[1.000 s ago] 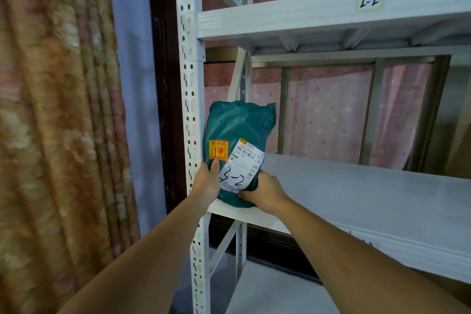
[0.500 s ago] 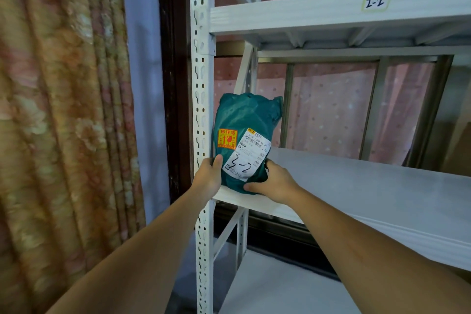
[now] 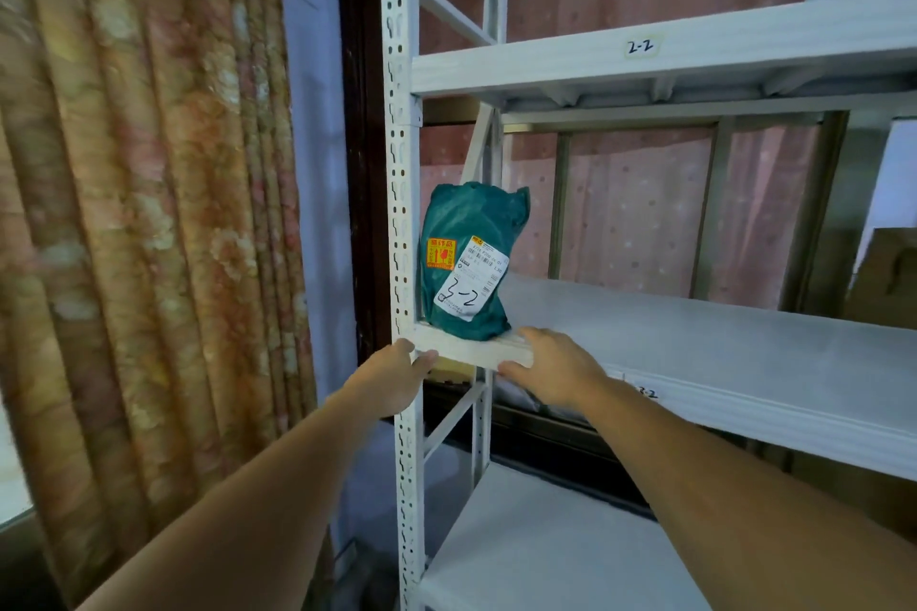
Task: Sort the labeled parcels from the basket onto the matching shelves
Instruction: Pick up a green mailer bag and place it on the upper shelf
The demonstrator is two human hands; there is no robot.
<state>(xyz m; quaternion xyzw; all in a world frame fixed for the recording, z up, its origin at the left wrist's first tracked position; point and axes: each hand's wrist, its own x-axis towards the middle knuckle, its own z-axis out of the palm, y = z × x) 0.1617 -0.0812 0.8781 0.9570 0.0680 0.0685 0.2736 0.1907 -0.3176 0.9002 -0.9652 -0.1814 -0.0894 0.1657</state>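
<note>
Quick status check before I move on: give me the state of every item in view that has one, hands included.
green parcel: upright on the shelf's left end, label reading 3-2 facing out, no hand on it.
3-2 shelf: holds only that parcel in view.
2-2 shelf: something pale on top at far right, mostly out of frame.
left hand: open, at the shelf's front edge.
right hand: open, at the shelf's front edge.

1. Parcel [image 3: 466, 263] stands upright on the middle shelf [image 3: 694, 342], at its far left end, right beside the upright post [image 3: 399, 213].
2. Left hand [image 3: 392, 380] sits just below and in front of that shelf's corner.
3. Right hand [image 3: 551, 370] is at the shelf's front edge, right of the parcel.
4. Curtain [image 3: 149, 213] hangs left of the rack.
</note>
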